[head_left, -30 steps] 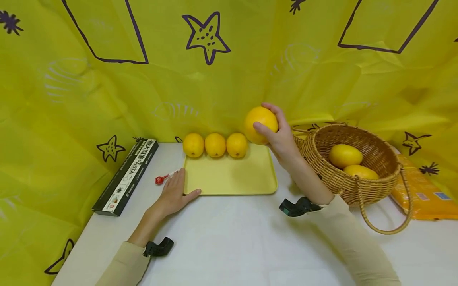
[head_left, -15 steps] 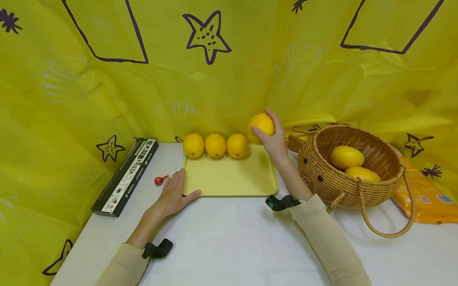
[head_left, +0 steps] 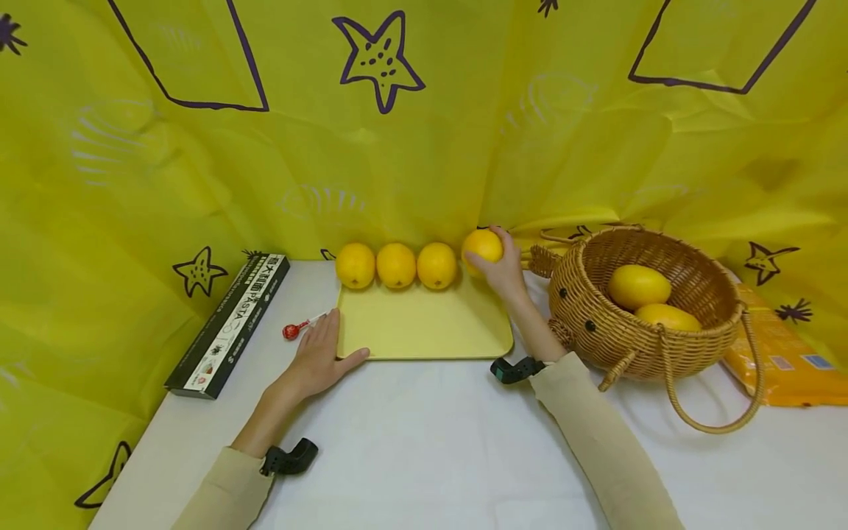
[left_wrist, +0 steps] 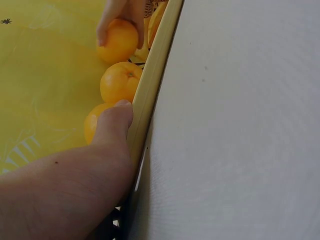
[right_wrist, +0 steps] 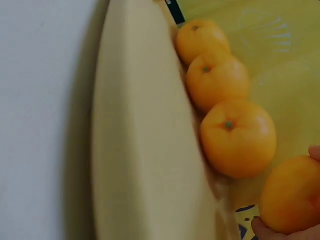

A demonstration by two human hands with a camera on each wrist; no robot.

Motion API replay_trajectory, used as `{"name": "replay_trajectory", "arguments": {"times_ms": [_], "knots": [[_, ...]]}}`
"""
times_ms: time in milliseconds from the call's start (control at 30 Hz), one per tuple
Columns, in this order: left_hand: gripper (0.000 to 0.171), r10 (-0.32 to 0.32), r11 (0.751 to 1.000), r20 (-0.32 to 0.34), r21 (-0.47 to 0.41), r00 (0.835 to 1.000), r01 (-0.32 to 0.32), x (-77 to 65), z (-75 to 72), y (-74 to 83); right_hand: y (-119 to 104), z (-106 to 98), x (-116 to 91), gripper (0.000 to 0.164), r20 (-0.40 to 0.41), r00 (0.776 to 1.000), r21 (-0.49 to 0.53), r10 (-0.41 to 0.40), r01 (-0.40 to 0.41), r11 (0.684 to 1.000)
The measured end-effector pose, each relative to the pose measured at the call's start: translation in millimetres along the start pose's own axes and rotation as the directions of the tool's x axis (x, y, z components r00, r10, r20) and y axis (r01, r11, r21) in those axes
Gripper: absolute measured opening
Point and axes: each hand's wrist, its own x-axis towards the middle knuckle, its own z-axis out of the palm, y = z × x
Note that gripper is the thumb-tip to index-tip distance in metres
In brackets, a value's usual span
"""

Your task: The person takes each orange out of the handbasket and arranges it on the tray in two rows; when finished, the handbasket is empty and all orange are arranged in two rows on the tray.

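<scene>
My right hand (head_left: 505,272) grips an orange (head_left: 483,246) at the back right corner of a pale yellow tray (head_left: 424,327), thumb on one side and fingers round the other. Three more oranges (head_left: 396,266) stand in a row along the tray's back edge, just left of the held one. The right wrist view shows that row (right_wrist: 237,138) with the held orange (right_wrist: 290,195) at its near end. My left hand (head_left: 318,361) lies flat with straight fingers against the tray's left edge, thumb over its front corner. Beside its fingertips lies a red lollipop (head_left: 294,330).
A wicker basket (head_left: 612,346) with looped handles stands right of the tray and holds two yellow mango-like fruits (head_left: 639,287). Behind it lies an orange packet (head_left: 788,361). A black and white pasta box (head_left: 228,327) lies at the left. A yellow patterned cloth (head_left: 424,162) hangs behind the table.
My right hand has lowered the orange toward the tray's back right corner, in line with the other three. My left hand has stayed in place at the tray's left edge.
</scene>
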Motion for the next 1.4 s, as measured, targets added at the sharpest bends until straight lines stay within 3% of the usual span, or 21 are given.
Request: {"name": "replay_trajectory", "arguments": {"times_ms": [233,900,1400], "knots": [[0.100,0.001,1.000,0.005,0.003,1.000,-0.001,-0.5,0.3,-0.3,17.0,7.0,5.9,0.075,0.031,1.000,-0.107,0.005,-0.002,0.994],[0.101,0.007,1.000,-0.008,-0.006,1.000,-0.007,-0.1,0.9,0.0,27.7,12.3,6.1,0.077,0.035,0.998,-0.099,0.051,-0.048,0.994],[0.102,0.003,1.000,0.002,-0.014,1.000,-0.003,-0.6,1.1,-1.5,23.6,12.1,3.7,0.090,0.110,0.993,-0.147,0.050,-0.034,0.989]]}}
